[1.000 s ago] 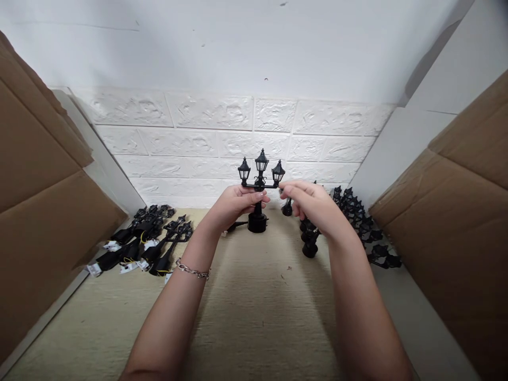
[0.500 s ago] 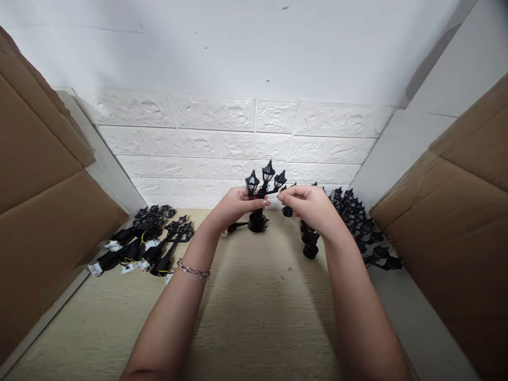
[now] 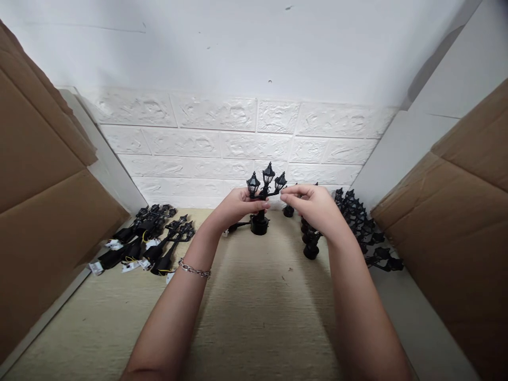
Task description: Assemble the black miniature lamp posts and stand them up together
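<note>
A black miniature street lamp [image 3: 269, 173] with three lanterns stands upright in front of me, its round base low near the tabletop. My left hand [image 3: 240, 209] is closed around its post just below the lantern arms, the thumb across the front. Close to the right-hand lantern is my right hand [image 3: 311, 203], thumb and forefinger pinched together. Whether those fingertips touch the lantern or hold something tiny cannot be made out. Part of the post is hidden behind my left fingers.
On the left lie several black lamps [image 3: 153, 241] with yellow wires and white ends. More black lamps [image 3: 355, 217] crowd the right, some standing behind my right hand. Cardboard sheets [image 3: 43, 222] flank both sides, and a white brick-patterned wall [image 3: 216, 114] closes the back.
The view has shifted slightly. The lamp's base has turned or settled a little, so a pointed bit beside it no longer shows. Both hands keep nearly the same pose.
</note>
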A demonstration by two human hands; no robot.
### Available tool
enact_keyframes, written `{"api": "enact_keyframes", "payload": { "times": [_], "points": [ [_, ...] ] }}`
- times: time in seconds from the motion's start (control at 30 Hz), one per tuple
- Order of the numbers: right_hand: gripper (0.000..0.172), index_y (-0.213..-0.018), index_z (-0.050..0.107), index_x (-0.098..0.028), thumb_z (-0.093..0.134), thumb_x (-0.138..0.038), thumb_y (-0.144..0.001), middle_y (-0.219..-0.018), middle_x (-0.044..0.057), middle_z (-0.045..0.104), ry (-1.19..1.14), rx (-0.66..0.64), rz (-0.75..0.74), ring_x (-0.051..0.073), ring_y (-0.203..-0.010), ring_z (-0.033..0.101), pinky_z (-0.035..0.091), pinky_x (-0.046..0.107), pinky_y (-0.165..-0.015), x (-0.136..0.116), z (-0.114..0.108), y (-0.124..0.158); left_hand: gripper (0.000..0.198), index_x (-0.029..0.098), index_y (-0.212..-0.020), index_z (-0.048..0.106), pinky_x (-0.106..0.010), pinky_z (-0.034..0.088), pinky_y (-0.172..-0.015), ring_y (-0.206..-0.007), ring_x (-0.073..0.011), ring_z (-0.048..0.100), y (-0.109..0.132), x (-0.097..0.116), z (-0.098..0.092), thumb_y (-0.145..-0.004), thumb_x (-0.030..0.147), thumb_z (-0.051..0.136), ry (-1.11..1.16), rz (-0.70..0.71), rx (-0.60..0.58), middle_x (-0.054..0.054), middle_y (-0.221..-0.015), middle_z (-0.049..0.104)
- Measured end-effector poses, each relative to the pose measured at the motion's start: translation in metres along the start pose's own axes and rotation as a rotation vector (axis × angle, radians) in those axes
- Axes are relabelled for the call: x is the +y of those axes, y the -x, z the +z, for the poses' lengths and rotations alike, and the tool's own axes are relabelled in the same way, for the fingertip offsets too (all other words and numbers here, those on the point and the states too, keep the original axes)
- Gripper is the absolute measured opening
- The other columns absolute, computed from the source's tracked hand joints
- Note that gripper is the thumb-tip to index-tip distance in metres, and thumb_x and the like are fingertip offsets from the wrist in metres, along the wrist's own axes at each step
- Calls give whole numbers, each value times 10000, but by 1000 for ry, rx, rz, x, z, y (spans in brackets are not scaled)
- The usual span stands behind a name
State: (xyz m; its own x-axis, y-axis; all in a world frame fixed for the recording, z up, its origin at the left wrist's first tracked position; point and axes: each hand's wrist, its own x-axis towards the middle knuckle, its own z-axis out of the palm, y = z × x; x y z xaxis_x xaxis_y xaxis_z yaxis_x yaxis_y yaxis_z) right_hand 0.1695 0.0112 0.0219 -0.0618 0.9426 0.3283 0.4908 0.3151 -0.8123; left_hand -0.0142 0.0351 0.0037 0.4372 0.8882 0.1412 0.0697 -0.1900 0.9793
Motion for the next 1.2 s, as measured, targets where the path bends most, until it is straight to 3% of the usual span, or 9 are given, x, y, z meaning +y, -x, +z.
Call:
{"api": "enact_keyframes", "payload": {
  "times": [0.27,0.77,1.2],
  "points": [
    [180,-617,638,-165,566,-310,-696,-539,-18,511,58,-34,-13,104,-547,446,334,240,-569,4,11,-2,229,128,-781,604,-280,404,-727,-755,-131,541,1,2,1,-640,291,680,-63,16,-19,-10,-765,601],
    [228,-675,666,-159,546,-352,-689,-574,12,569,43,33,-22,133,-557,484,362,255,-555,8,9,-4,252,127,-790,599,-251,386,-640,-695,-123,521,-1,-5,-9,-652,328,662,-157,12,-4,-9,-747,584],
    [234,-646,657,-130,515,-308,-694,-538,-1,541,112,81,-27,116,-530,450,336,234,-537,7,17,-5,230,134,-700,557,-223,314,-524,-554,-84,420,-1,-3,1,-656,344,641,-191,-6,-18,30,-604,472]
  ]
}}
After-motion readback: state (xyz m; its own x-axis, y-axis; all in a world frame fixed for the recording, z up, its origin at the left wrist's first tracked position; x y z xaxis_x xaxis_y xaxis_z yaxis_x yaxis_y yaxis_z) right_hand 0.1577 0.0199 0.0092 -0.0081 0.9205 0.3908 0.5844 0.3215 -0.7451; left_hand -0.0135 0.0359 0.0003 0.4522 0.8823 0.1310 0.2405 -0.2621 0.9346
